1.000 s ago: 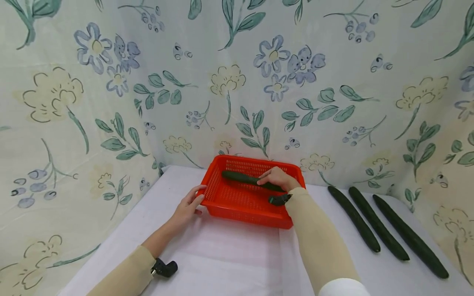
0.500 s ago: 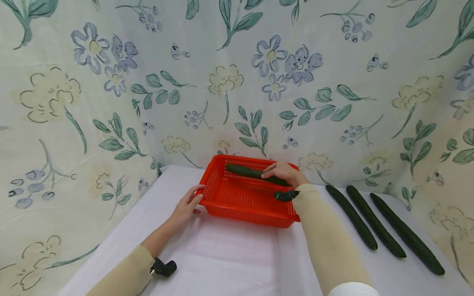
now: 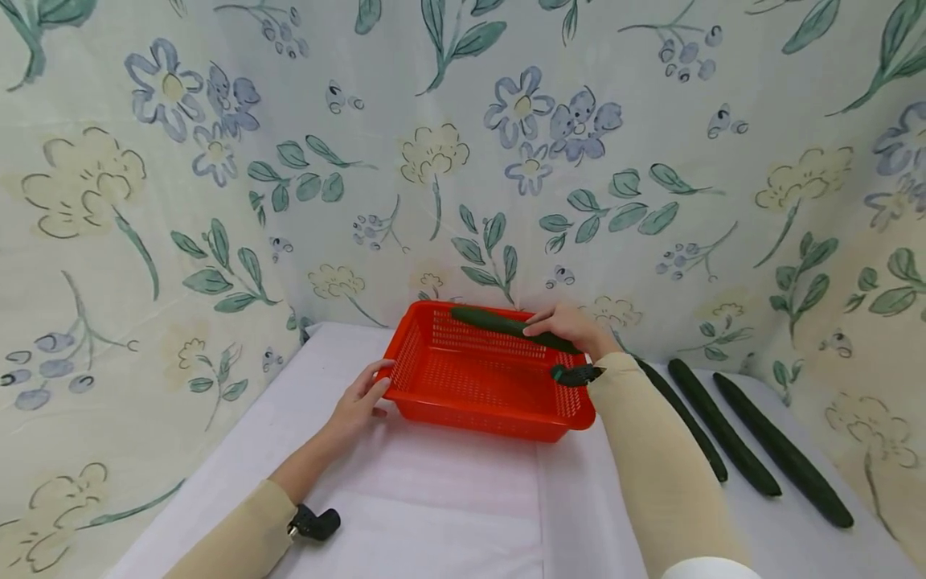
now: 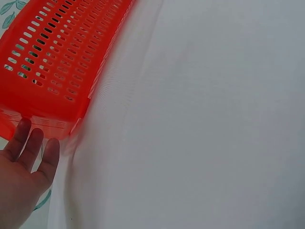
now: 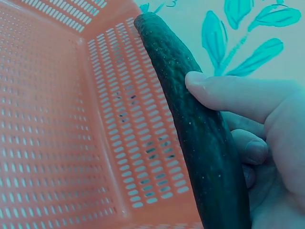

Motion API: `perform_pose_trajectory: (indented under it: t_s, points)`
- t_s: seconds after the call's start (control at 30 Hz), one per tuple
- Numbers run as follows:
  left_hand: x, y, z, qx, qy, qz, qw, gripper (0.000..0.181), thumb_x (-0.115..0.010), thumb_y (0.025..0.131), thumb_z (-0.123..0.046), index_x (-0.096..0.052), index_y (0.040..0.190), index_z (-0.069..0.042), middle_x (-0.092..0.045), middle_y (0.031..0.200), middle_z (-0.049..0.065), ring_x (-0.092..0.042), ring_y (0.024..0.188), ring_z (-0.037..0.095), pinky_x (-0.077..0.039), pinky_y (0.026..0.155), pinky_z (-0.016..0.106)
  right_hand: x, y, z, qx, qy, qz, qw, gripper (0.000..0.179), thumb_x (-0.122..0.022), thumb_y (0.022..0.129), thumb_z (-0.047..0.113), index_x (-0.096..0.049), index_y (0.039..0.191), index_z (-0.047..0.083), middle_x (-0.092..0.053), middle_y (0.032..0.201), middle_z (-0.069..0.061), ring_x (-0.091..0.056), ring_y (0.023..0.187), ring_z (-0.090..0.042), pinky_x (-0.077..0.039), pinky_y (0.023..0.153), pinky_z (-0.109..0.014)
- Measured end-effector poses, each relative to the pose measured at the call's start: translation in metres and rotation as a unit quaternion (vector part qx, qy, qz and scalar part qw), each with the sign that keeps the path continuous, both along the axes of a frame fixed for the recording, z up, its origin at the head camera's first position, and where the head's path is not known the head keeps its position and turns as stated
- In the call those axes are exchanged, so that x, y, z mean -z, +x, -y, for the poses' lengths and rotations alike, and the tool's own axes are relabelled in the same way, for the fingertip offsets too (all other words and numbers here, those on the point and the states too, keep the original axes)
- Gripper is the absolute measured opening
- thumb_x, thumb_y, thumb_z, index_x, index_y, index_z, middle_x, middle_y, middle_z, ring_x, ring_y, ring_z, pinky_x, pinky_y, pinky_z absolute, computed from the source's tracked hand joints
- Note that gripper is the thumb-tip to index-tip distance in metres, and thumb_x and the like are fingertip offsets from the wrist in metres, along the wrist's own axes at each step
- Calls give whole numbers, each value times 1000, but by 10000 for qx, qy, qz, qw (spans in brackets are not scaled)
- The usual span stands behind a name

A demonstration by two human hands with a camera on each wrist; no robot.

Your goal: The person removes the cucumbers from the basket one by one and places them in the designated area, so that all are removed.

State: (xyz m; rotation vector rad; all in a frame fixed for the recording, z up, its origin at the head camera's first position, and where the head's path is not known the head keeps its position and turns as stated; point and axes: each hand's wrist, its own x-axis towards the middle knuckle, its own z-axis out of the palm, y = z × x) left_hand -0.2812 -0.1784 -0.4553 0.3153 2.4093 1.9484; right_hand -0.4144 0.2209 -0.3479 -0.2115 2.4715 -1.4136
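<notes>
A dark green cucumber (image 3: 492,322) slants across the far side of the red perforated basket (image 3: 473,406), overlapping its back rim in the head view. Near the cucumber's right end my right hand (image 3: 571,328) grips it, thumb on one side and fingers on the other, as the right wrist view shows (image 5: 286,138). My left hand (image 3: 354,408) holds the basket's left front corner at the rim. In the left wrist view, several fingers (image 4: 33,152) reach to the basket's outer side; the thumb is hidden there.
Several more cucumbers (image 3: 781,450) lie side by side on the white cloth-covered table (image 3: 448,515) to the right, one partly behind my right sleeve. A flowered cloth (image 3: 434,193) hangs behind and beside the table, right behind the basket.
My right hand has lifted the cucumber from low inside the basket up toward its back rim, shifting slightly right. The left hand stays at the basket corner.
</notes>
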Motion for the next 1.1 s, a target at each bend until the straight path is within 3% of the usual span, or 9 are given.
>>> perform_pose_trajectory:
  t_s: [0.13, 0.23, 0.53, 0.73, 0.87, 1.1]
  points:
    - [1, 0, 0, -20, 14, -62, 10000, 49, -47, 108, -32, -37, 154, -22, -50, 140, 26, -58, 111, 39, -56, 90, 51, -7, 7, -10, 83, 22, -84, 9999, 41, -78, 88, 29, -73, 123, 9, -68, 122, -19, -72, 101, -36, -61, 82, -43]
    - [2, -1, 0, -39, -33, -106, 9999, 47, -47, 107, -33, -38, 153, -24, -51, 140, 25, -59, 110, 37, -57, 89, 48, -11, 9, -18, 99, -14, -122, 9999, 38, -77, 89, 27, -73, 122, 7, -67, 124, -23, -74, 93, -31, -60, 84, -46]
    - [0, 2, -1, -136, -68, -115, 9998, 44, -50, 106, -38, -42, 149, -30, -54, 135, 24, -60, 106, 33, -58, 85, 43, -14, 10, -45, 101, 393, -1054, 9936, 40, -76, 90, 29, -73, 121, 4, -65, 128, -16, -57, 114, -32, -45, 108, -55]
    - [1, 1, 0, -143, -43, -119, 9998, 45, -49, 106, -39, -42, 149, -29, -54, 135, 24, -60, 106, 32, -58, 86, 42, -18, 9, -58, 157, 333, -1130, 9929, 50, -74, 91, 31, -66, 131, 3, -58, 141, -15, -50, 127, -35, -35, 113, -63]
    - [1, -1, 1, -203, -14, -88, 9998, 46, -49, 106, -39, -42, 150, -28, -53, 134, 23, -61, 105, 33, -58, 86, 42, -19, 8, -66, 375, 398, -1098, 9924, 55, -76, 89, 33, -64, 135, 3, -54, 145, -17, -50, 129, -37, -40, 111, -59]
    - [2, -1, 1, -96, 23, -43, 9999, 47, -49, 107, -37, -40, 151, -24, -52, 138, 25, -61, 105, 35, -57, 87, 44, -19, 15, -85, 397, 238, -829, 9955, 56, -74, 91, 36, -63, 136, 5, -57, 142, -18, -60, 115, -36, -53, 100, -47]
